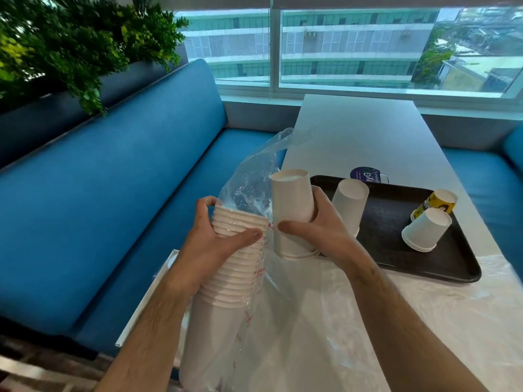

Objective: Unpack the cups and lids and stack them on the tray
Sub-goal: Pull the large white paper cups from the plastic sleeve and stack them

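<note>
Left hand [218, 239]: fingers wrapped round the rims of the nested cup stack [226, 281], partly sleeved in its clear plastic bag [252, 179], held off the tabletop [353, 131] edge. Right hand [319, 230]: fingers curled round a few separated white cups [291, 207], upside down, just beside the stack. Judged step: unpacking, batch freed. Next: carry it right onto the dark tray [396, 219], onto the inverted cup pile [351, 202]; another pile [426, 229] and a yellow cup [435, 203] sit farther right.

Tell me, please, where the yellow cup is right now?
The yellow cup sits at the black tray's far right, just behind a short stack of white cups.
</note>
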